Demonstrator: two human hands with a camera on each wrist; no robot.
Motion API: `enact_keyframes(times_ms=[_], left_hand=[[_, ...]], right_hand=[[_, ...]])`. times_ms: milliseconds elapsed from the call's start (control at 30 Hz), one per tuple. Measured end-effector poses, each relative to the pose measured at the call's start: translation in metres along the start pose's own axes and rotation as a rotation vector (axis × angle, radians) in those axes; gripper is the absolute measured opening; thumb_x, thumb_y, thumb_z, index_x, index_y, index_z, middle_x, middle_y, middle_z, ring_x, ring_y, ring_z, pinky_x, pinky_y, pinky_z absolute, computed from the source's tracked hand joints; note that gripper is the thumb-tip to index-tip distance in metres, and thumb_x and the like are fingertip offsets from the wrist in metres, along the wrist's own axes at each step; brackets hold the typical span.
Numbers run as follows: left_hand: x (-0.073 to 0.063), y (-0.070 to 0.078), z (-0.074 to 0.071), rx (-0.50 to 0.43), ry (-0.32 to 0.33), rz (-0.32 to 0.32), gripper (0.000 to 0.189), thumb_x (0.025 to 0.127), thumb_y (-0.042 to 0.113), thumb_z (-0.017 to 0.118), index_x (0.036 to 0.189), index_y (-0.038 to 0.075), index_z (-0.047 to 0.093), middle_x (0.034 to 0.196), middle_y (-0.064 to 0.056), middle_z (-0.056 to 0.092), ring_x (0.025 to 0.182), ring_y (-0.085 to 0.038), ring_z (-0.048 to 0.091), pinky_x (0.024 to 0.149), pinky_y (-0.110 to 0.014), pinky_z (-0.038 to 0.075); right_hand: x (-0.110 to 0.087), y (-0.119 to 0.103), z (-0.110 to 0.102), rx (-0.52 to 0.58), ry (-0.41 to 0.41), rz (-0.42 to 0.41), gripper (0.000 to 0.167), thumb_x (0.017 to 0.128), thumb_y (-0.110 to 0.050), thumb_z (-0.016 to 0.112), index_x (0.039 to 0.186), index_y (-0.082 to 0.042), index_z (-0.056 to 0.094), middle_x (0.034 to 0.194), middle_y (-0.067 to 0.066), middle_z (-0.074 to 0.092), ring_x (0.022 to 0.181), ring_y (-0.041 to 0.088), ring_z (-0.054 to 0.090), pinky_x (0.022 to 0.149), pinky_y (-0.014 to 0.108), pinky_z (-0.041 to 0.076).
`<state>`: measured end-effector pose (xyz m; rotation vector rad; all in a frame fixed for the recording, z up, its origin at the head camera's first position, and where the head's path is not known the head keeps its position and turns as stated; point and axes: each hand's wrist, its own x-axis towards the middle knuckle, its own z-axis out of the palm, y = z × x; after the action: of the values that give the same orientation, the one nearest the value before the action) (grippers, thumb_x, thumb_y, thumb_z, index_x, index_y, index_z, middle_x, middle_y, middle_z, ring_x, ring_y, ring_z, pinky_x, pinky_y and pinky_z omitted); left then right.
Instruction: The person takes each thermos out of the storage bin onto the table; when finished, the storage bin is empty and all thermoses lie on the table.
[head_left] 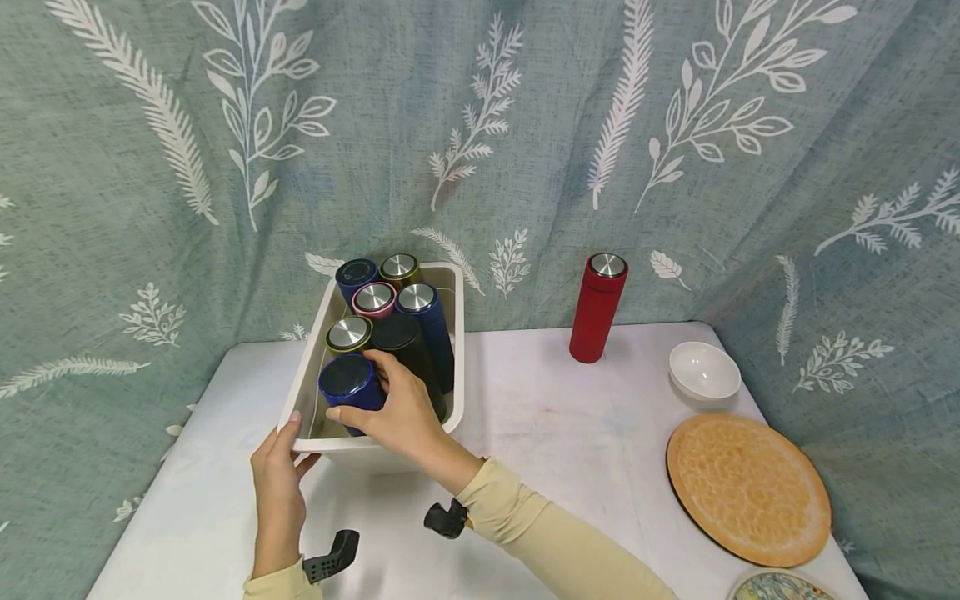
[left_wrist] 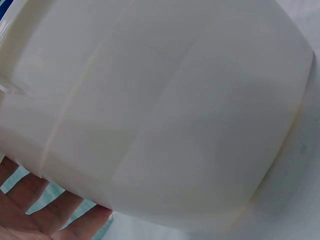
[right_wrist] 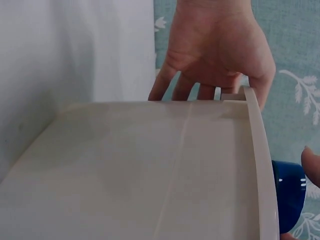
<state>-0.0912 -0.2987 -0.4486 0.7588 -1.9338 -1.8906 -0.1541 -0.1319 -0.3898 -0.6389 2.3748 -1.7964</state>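
Observation:
My left hand point(head_left: 279, 483) holds the near left corner of a white plastic bin point(head_left: 457, 367), its thumb over the rim and its fingers point(left_wrist: 65, 210) against the outside wall. Inside the bin, my right hand point(head_left: 401, 408) grips a dark blue thermos flask point(head_left: 348, 379) with a black lid, thumb and fingers on either side. The flask's lower part is hidden by hand and rim. Around it stand a black thermos point(head_left: 401, 333), a tall blue thermos point(head_left: 427, 321), a pink-rimmed thermos point(head_left: 373, 297) and several others. The right wrist view catches the blue flask past the bin's edge.
A red thermos point(head_left: 597, 308) stands upright on the white table point(head_left: 540, 450), right of the bin. Farther right are a white bowl point(head_left: 705, 371), a round tan board point(head_left: 750, 487) and part of a patterned plate point(head_left: 780, 587). A leaf-print curtain point(head_left: 375, 133) hangs behind.

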Motion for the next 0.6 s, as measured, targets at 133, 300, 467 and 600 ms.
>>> enact_keyframes(times_ms=[133, 300, 467, 600], left_hand=[[0.0003, -0.0005, -0.0002, 0.002, 0.008, -0.005, 0.061, 0.104, 0.047, 0.045, 0.15, 0.006, 0.046, 0.155, -0.018, 0.042, 0.135, -0.031, 0.046, 0.073, -0.006, 0.049], [-0.0001, -0.0001, -0.0012, -0.004, 0.009, -0.012, 0.061, 0.104, 0.047, 0.046, 0.15, 0.006, 0.047, 0.153, -0.016, 0.043, 0.125, -0.018, 0.05, 0.074, -0.007, 0.049], [-0.0005, 0.0003, -0.0012, -0.017, -0.001, -0.015, 0.061, 0.104, 0.046, 0.046, 0.15, 0.006, 0.046, 0.152, -0.015, 0.042, 0.117, -0.011, 0.052, 0.074, -0.008, 0.05], [-0.0004, -0.0002, -0.0014, -0.011, -0.006, -0.008, 0.061, 0.104, 0.046, 0.046, 0.15, 0.006, 0.046, 0.153, -0.016, 0.042, 0.12, -0.012, 0.052, 0.074, -0.007, 0.05]], right_hand=[[-0.0001, -0.0014, 0.0024, -0.009, 0.023, 0.01, 0.08, 0.076, -0.03, 0.089, 0.144, -0.017, 0.049, 0.138, 0.004, 0.061, 0.126, 0.014, 0.06, 0.105, 0.024, 0.049], [-0.0005, -0.0023, 0.0067, -0.033, 0.051, 0.014, 0.077, 0.077, -0.029, 0.089, 0.142, -0.017, 0.05, 0.135, 0.003, 0.063, 0.122, 0.014, 0.061, 0.102, 0.025, 0.05], [-0.0004, -0.0022, 0.008, -0.064, 0.068, 0.012, 0.077, 0.075, -0.03, 0.09, 0.141, -0.016, 0.052, 0.135, 0.003, 0.062, 0.121, 0.015, 0.061, 0.099, 0.026, 0.051], [-0.0003, -0.0021, 0.0084, -0.088, 0.076, 0.009, 0.08, 0.074, -0.032, 0.09, 0.142, -0.017, 0.051, 0.137, 0.003, 0.06, 0.123, 0.015, 0.059, 0.101, 0.028, 0.049]])
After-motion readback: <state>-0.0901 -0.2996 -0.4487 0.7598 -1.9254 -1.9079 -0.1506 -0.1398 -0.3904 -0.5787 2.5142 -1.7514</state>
